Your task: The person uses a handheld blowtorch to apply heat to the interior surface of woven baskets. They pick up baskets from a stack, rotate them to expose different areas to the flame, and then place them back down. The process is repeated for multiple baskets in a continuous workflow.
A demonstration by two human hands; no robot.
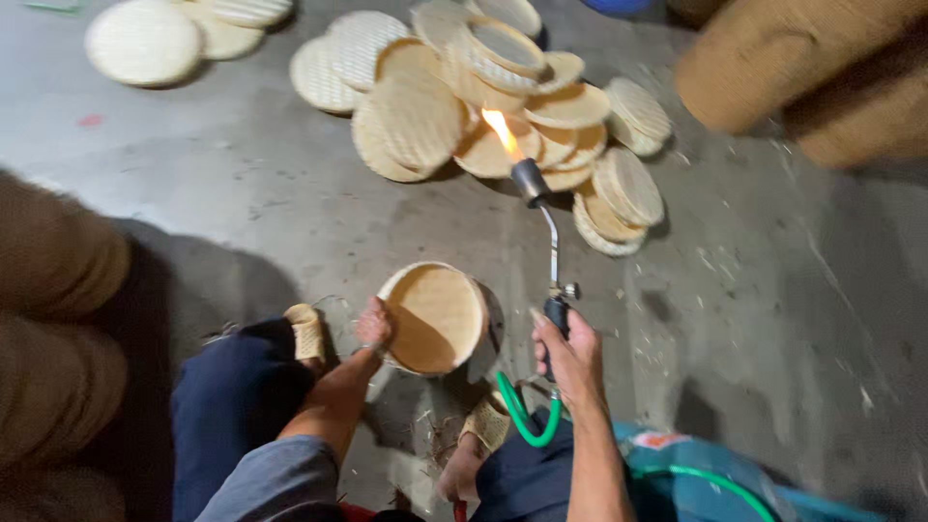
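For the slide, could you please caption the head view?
Left hand tilts a round woven basket; right hand holds a lit gas torch near piled woven lids.

The round basket (437,317) that the left hand (374,325) is gripping is showing finely woven bamboo or reed, matt and pale tan, with a smooth inner base. The torch (547,253) in the right hand (570,356) is showing a thin shiny metal tube, a darker dull metal nozzle and a black grip; a glossy green plastic hose (523,416) is trailing from it. The heaped woven lids (503,106) are looking dry and ribbed. The concrete floor (222,184) is looking grey, rough and scuffed.
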